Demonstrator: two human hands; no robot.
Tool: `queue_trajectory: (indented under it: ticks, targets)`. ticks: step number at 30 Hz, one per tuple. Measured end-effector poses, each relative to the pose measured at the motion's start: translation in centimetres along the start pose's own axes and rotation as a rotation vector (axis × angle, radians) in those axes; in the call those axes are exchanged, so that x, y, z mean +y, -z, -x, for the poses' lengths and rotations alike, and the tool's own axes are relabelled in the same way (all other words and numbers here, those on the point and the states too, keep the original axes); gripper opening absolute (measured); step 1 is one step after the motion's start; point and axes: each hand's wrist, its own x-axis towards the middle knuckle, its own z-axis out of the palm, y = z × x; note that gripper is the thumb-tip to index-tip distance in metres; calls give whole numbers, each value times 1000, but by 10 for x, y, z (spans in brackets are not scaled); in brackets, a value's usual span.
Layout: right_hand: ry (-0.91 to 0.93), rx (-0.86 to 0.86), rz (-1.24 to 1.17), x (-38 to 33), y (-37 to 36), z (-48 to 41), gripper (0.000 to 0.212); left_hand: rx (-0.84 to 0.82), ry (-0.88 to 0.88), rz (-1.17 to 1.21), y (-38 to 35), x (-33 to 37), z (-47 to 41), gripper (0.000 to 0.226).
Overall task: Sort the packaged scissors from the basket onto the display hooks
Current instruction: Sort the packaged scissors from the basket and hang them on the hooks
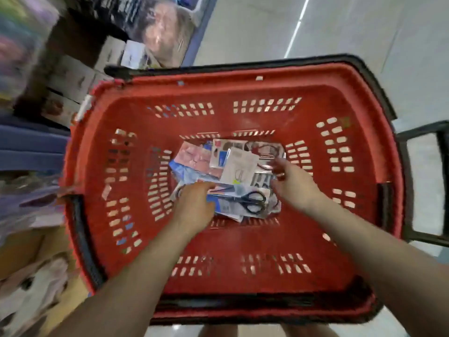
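Packets of scissors and other small carded goods (194, 161) lie heaped in the bottom of a red slotted plastic shopping basket (243, 76), seen over a pale tiled floor (340, 32) beside blurred shelves of boxes (80, 76). Nearest the person lies a blue card with black-handled scissors (252, 200). The left hand (192, 205) rests on that card's left end, fingers bent; whether its grip holds the card I cannot tell. The right hand (294, 186) is at the heap's right edge, fingers curled, its grip equally unclear.
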Motion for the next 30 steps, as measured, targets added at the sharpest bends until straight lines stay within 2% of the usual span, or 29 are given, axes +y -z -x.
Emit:
queue_trajectory:
  ticks: [4, 7, 10, 11, 13, 15, 17, 19, 21, 25, 27, 30]
  targets:
    - [112, 36, 104, 9, -58, -91, 61, -67, -105, -251, -47, -42, -80, 61]
    - [149, 46, 172, 12, -88, -132, 72, -121, -88, -388, -63, -54, -106, 75]
    - [118, 45, 231, 10, -98, -140, 57, -113, -79, -422, -64, -58, -106, 61]
    - [78, 26, 137, 10, -95, -139, 49, -114, -70, -398, -62, -61, -103, 54]
    - [-37, -21, -214, 10, -81, -128, 32, -134, -26, -377, -50, -64, -96, 41]
    - [-85, 2, -490, 9, -60, -109, 31, -117, 12, -433, -34, -64, -90, 31]
    - [-44, 42, -608, 9, -40, -84, 33, -93, 45, -466, -22, -66, -89, 29]
    - [19, 80, -683, 8, -22, -61, 32, -108, 86, -380, -12, -69, -89, 23]
    - [74, 133, -699, 11, -13, -46, 40, -122, 104, -254, -4, -72, -87, 25]
    - [168, 168, -336, 13, -26, -28, 53, 4, 128, -53, -7, -78, -84, 40]
    - [164, 84, -235, 18, -41, -23, 51, 61, 193, 221, -13, -80, -83, 34]
    - [100, -82, -270, 28, -53, -19, 47, 138, 342, 752, -20, -76, -81, 23]
